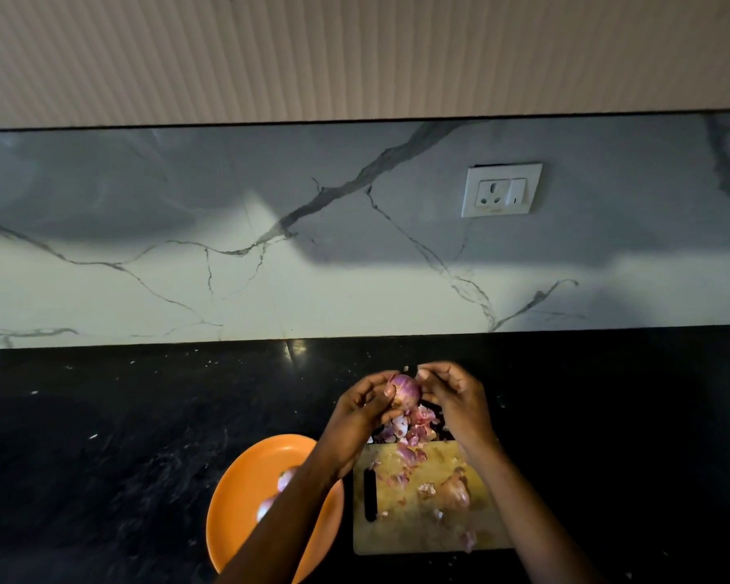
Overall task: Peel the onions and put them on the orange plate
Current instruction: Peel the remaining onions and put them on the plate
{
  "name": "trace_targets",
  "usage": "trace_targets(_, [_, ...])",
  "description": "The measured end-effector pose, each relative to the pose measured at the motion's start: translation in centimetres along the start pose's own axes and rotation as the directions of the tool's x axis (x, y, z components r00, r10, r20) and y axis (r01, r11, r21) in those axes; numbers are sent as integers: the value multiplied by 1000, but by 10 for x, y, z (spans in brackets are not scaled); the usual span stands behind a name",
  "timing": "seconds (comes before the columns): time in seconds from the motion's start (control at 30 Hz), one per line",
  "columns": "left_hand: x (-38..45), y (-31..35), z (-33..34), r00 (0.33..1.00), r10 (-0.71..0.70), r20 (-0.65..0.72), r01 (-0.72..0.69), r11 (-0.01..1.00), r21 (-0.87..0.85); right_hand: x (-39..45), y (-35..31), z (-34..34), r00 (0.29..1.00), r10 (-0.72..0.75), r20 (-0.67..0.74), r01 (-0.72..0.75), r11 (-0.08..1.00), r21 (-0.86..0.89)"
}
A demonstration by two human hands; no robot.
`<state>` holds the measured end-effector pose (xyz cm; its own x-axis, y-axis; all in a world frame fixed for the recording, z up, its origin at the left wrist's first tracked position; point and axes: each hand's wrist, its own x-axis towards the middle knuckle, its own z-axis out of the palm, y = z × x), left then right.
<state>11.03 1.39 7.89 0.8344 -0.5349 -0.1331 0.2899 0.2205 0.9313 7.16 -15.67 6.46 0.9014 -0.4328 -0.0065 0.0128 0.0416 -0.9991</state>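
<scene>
Lower centre of frame: left hand cradles the onion, fingers curled round it; right hand pinches its papery skin (brittle, likely tearing). Peeled flesh probably slippery; grip the ends.

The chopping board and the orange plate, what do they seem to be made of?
The chopping board looks like pale wood or bamboo: yellowish, matt, faintly grained, with a slot handle. The orange plate seems plastic or melamine, perhaps glazed ceramic: evenly coloured, smooth, slightly shiny. Neither is certain.

Wood cutting board on black counter; white socket w/ switch on marble wall.
</scene>
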Motion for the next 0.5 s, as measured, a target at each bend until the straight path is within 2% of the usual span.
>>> trace_targets(0.17, [0, 3, -1, 996, -79, -28, 72, 979, -189, 4, 10, -8, 993, 73, -96, -70, 997, 26])
trace_targets(0.23, [-1, 3, -3, 994, -104, -43, 91, 967, -239, 8, 20, -14, 991, 89, -95, -101, 986, -132])
trace_targets(0.33, [0, 1, -7, 989, -136, -61, 114, 952, -285, 8, 24, -17, 997, 78, -23, -81, 941, -329])
trace_targets(0.5, [2, 1, -12, 981, -162, -107, 117, 932, -342, 5, -1, -6, 988, -1, 156, 45, 961, -273])
